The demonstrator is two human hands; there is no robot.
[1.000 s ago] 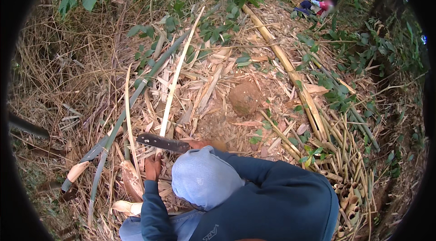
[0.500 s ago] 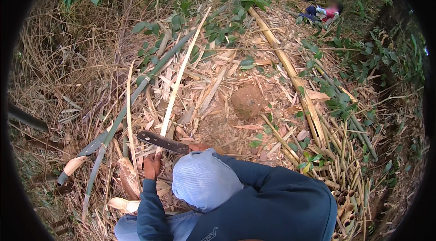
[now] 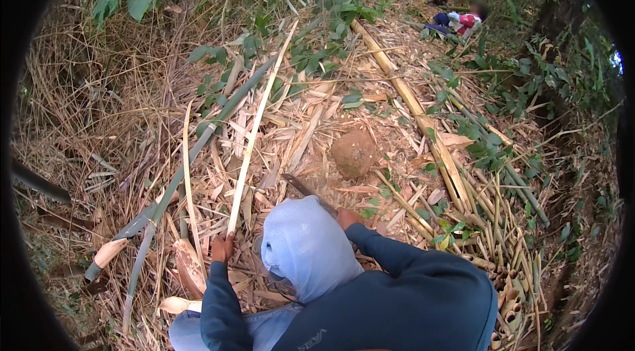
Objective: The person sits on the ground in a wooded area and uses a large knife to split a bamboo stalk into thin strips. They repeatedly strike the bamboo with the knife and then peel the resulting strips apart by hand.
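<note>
Two hands are closed, the left hand [image 3: 223, 247] around the near end of a pale strip [image 3: 254, 133] stretching ahead over dry scraps [image 3: 231, 146], the right hand [image 3: 346, 219] around a knife [image 3: 301, 186] that could nick the left hand should the grip slip.

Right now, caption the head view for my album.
Left hand holding a pale strip, right hand gripping a dark-bladed knife.

The left hand [image 3: 223, 247] holds a pale strip [image 3: 256, 127] at its lower end. The right hand [image 3: 347, 219] grips a dark knife [image 3: 299, 185].
</note>
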